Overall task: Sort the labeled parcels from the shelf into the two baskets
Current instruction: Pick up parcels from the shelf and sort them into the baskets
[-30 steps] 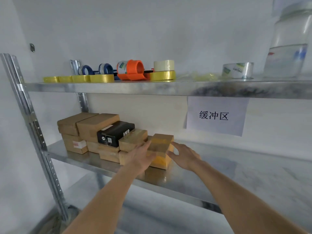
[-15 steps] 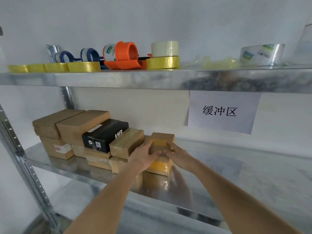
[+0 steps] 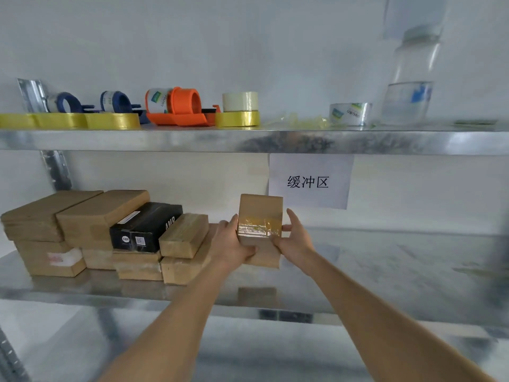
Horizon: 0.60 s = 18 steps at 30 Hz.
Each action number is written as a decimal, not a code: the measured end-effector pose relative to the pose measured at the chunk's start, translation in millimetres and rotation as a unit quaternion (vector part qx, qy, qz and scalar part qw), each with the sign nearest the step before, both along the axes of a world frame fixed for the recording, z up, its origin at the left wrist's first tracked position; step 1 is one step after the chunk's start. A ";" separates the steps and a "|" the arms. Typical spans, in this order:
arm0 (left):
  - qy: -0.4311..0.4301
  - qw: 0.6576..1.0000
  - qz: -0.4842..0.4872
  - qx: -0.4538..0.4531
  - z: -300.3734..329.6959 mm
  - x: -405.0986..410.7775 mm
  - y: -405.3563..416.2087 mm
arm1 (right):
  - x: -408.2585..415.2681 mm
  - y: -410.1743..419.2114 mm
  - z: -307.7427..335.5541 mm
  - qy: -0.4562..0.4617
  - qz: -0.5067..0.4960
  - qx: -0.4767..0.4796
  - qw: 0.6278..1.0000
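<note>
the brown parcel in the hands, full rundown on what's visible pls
The brown parcel is a small flat cardboard box, plain kraft brown, with a glossy band of clear-yellowish tape across its middle. No label shows on the facing side. It is held upright, lifted off the lower shelf, right of the parcel stack. The left hand grips its left edge, the right hand its right edge.

A small brown cardboard parcel (image 3: 260, 216), banded across its middle with glossy yellowish tape, is held upright above the lower metal shelf (image 3: 385, 271), gripped on either side by the left hand (image 3: 234, 245) and right hand (image 3: 294, 239). To its left, a stack of parcels (image 3: 96, 232) rests on the same shelf: several brown boxes in two layers and one black box (image 3: 146, 227) with white printing on top.
</note>
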<state>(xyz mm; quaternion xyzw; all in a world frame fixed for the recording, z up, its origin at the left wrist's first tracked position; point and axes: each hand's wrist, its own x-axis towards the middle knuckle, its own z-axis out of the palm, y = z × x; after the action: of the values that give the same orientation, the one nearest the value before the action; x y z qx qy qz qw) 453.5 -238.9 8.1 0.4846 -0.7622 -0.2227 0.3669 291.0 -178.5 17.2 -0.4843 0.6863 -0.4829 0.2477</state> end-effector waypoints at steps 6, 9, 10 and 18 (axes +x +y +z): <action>0.127 0.988 -0.086 0.027 10.6 -10.8 55.9 | -9.2 74.5 18.3 0.046 -0.042 -0.001 0.998; 0.176 0.976 -0.114 0.058 16.0 -20.6 83.4 | -14.9 106.3 16.7 0.042 -0.059 -0.010 0.997; 0.181 0.974 -0.123 0.060 17.6 -24.2 91.2 | -19.8 114.5 14.6 0.043 -0.067 -0.016 0.997; 0.247 0.939 -0.208 0.119 43.8 -56.7 165.3 | -30.4 211.0 40.4 0.002 -0.145 -0.057 0.988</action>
<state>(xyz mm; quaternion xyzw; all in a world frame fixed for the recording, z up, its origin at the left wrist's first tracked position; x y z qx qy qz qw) 396.8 -73.6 51.9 0.2852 -0.6989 -0.4963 0.4289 260.5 32.5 57.5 -0.3939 0.7210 -0.5513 0.1453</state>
